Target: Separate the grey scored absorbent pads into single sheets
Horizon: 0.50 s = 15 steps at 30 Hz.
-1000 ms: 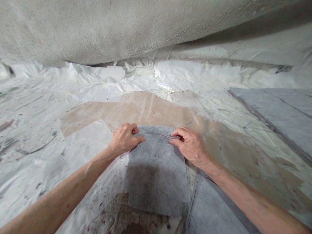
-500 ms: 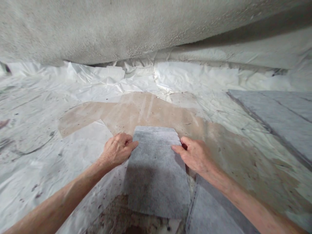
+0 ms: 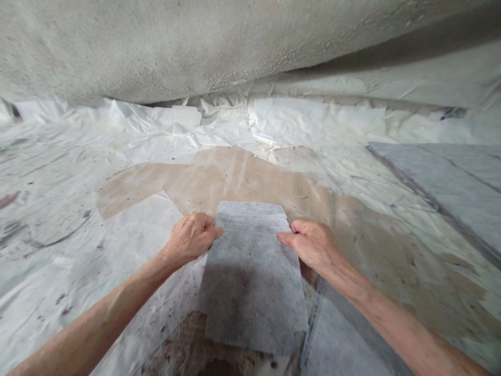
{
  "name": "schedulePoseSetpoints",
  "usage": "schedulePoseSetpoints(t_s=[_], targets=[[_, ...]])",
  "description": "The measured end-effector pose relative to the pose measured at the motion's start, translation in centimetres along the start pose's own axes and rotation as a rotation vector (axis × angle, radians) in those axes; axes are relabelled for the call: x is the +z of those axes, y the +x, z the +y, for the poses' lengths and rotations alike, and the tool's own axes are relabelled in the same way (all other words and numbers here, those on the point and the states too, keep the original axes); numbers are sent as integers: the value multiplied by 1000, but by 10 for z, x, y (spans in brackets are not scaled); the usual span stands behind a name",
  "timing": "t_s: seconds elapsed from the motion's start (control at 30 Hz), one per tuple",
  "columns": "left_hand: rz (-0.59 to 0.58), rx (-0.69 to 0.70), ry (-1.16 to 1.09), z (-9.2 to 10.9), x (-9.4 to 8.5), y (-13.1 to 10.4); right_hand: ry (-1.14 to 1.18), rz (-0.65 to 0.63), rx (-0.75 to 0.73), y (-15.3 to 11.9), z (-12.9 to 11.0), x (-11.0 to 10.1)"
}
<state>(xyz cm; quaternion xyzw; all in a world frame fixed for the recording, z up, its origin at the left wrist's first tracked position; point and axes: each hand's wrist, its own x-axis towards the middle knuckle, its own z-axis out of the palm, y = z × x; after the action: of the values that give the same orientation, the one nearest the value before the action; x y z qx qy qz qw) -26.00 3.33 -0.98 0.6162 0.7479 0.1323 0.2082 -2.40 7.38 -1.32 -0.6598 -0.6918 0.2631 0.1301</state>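
A grey felt-like sheet (image 3: 252,271), roughly rectangular, is held up in front of me at the lower middle. My left hand (image 3: 195,232) is closed on its left edge, thumb on the near face and fingers curled behind. On the opposite edge my right hand (image 3: 311,240) pinches it the same way, thumb on top. The sheet's upper end shows faint crosswise creases, and a shadow darkens its middle. Under and beyond it lies a brown patch (image 3: 235,177) among the whitish plastic sheeting.
Wrinkled white plastic sheeting (image 3: 47,209) covers the ground. At the right lies a large grey panel (image 3: 450,167); another grey piece (image 3: 344,329) lies below my right forearm. A rough grey fabric-like surface (image 3: 156,47) sags across the top. Dark dirt (image 3: 180,344) shows at the bottom.
Almost nothing differs. Both hands keep their grip, and the sheet's upper end looks slightly flatter, with its creases less marked.
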Motion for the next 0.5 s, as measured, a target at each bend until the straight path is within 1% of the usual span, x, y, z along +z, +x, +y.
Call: schedulePoseSetpoints(t_s=[0.17,0.33,0.4,0.5], targets=[[-4,-11,27,0,1,0,-24,8,-21,2,1,1],[23,-15,85,4,2,-3,-83,9,-35,2,-2,1],[46,-2,116,7,3,-6,-175,33,-68,-2,-4,2],[128,16,189,10,7,-12,-419,115,-122,-11,-7,3]])
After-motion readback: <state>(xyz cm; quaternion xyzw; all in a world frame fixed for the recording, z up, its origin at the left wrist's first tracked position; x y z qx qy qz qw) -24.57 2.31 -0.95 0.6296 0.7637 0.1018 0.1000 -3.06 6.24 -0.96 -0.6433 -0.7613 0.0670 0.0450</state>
